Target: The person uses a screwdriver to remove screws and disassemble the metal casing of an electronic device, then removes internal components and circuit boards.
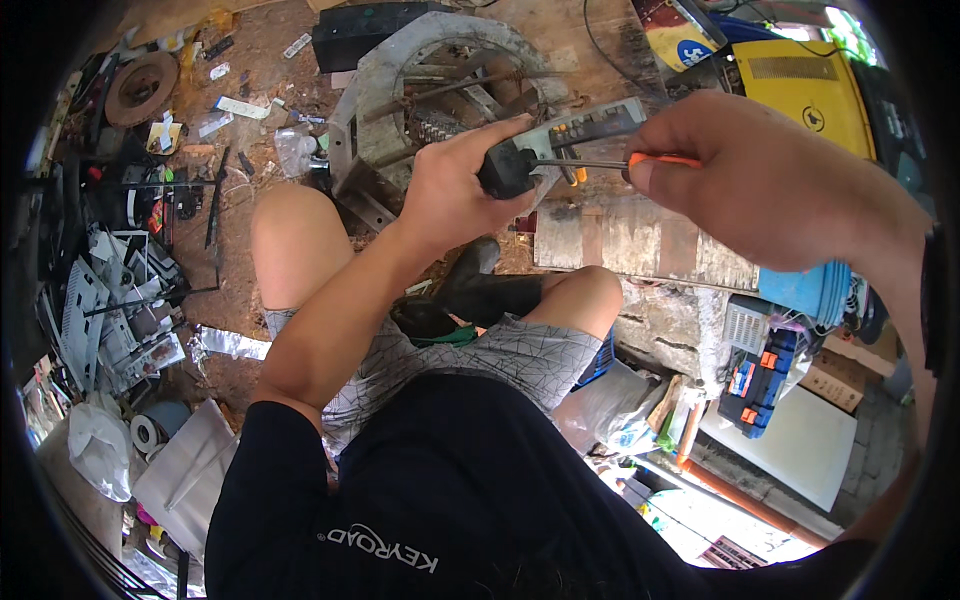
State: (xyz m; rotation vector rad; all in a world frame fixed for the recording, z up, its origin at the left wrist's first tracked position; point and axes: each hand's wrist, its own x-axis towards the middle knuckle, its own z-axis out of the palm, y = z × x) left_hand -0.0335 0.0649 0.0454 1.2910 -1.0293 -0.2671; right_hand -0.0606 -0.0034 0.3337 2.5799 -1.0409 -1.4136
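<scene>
littered ground (pixel 258 72) below, left fingers (pixel 485 139) clasp a black block (pixel 507 171) between them, right fingers (pixel 668 128) a screwdriver (pixel 648 158).

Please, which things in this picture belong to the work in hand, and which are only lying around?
In hand:
- orange-handled screwdriver, in the right hand
- black boxy object, in the left hand

Apparently just lying about:
- yellow box-shaped object
- blue container
- white plastic bag
</scene>
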